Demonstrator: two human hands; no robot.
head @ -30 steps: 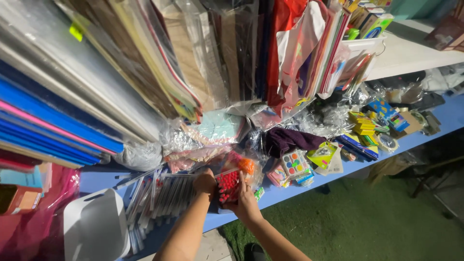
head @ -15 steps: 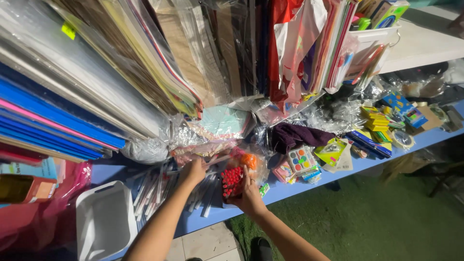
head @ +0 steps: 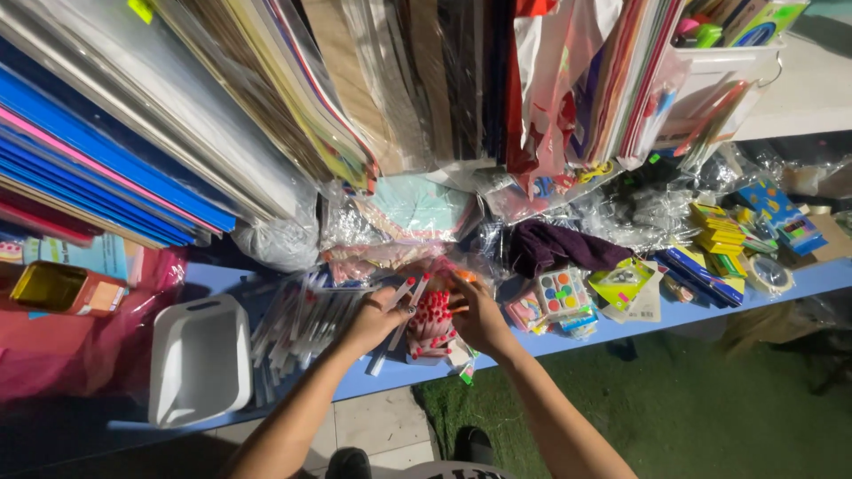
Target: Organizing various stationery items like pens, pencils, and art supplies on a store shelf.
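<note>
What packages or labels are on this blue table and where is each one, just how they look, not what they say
Pen pack: clear bag of red-capped pens, between left hand and right hand.
Paint set: clear rectangular pack with round colour pans, right of the hands.
Yellow-green pack: flat, beside the paint set.
Orange box: rectangular with a yellow window, far left.
Yellow sticker: small tag, top left on wrapped sheets.

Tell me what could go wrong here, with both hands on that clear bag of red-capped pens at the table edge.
The clear bag of red-capped pens sits near the blue table's front edge, held by the left hand and right hand; pens might slip out onto the floor. The loose white pens beside it could get knocked off. The leaning stack of paper sheets above might slide if bumped.
</note>
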